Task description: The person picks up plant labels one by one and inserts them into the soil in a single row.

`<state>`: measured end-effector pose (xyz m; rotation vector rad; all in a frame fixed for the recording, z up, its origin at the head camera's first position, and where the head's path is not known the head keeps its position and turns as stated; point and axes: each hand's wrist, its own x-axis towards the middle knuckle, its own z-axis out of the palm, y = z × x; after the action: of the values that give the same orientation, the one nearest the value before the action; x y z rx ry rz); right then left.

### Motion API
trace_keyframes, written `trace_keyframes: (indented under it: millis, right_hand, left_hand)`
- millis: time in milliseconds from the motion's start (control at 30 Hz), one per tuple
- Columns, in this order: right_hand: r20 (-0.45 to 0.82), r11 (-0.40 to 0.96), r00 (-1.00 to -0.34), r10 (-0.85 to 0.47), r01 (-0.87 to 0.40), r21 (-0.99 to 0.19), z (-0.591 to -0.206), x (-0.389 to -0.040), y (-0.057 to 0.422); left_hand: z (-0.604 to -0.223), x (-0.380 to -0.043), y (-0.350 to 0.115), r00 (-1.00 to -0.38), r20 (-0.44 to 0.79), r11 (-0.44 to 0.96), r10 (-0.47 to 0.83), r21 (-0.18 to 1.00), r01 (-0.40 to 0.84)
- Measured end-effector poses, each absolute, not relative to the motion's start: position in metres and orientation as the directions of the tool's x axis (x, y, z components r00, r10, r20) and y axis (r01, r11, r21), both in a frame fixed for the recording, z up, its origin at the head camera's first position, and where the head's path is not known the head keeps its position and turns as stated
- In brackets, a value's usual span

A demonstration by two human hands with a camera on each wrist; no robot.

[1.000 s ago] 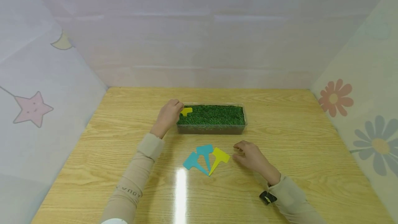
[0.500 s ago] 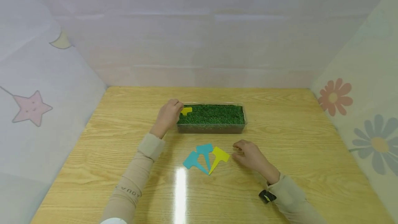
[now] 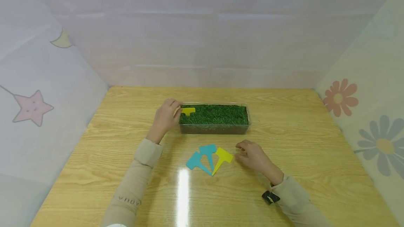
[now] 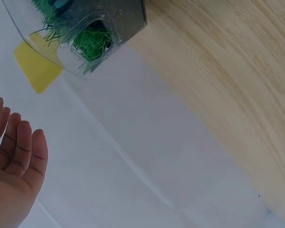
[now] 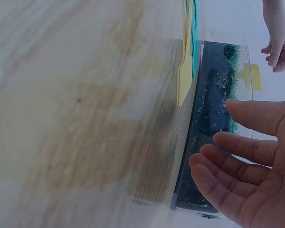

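Note:
A yellow T-shaped plant label (image 3: pixel 189 110) stands upright in the green grass (image 3: pixel 217 115) at the left end of a clear planter box (image 3: pixel 214 129). My left hand (image 3: pixel 165 117) is just left of that label; the left wrist view has a gap between its fingertips and the yellow head (image 4: pixel 34 71). Its fingers are loosely bent and hold nothing. Over the table in front of the box, my right hand (image 3: pixel 255 156) hovers with relaxed, parted fingers. Nearest to it lies a second yellow label (image 3: pixel 224 156), beside two blue labels (image 3: pixel 194 161) fanned with their tips together.
The wooden table (image 3: pixel 126 115) is bounded by a pale back wall (image 3: pixel 202 52) and side walls with printed stars and flowers. A dark wrist device (image 3: pixel 270 197) sits at the right cuff. Light glares off the table in front of the labels.
My left hand has let go of the yellow label and drawn back to the left, baring more of its head. The label stays standing in the grass. The right hand has barely moved.

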<state>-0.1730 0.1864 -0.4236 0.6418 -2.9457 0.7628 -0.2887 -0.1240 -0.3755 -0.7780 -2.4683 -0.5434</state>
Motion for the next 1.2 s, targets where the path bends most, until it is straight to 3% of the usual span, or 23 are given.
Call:
trace_keyframes:
  millis: [233, 467, 1200]
  right_hand:
    - [0.126, 0.785, -0.914, -0.386, -0.396, -0.477, -0.42, -0.173, 0.183]
    - [0.164, 0.776, -0.903, -0.397, -0.426, -0.465, -0.416, -0.172, 0.177]
    - [0.181, 0.736, -0.884, -0.432, -0.461, -0.495, -0.409, -0.17, 0.167]
  left_hand:
    - [-0.371, -0.276, -0.135, -0.686, 0.642, 0.705, 0.342, 0.308, 0.639]
    - [-0.374, -0.258, -0.144, -0.699, 0.641, 0.615, 0.316, 0.423, 0.666]
    - [-0.398, -0.221, -0.164, -0.749, 0.613, 0.558, 0.253, 0.54, 0.63]
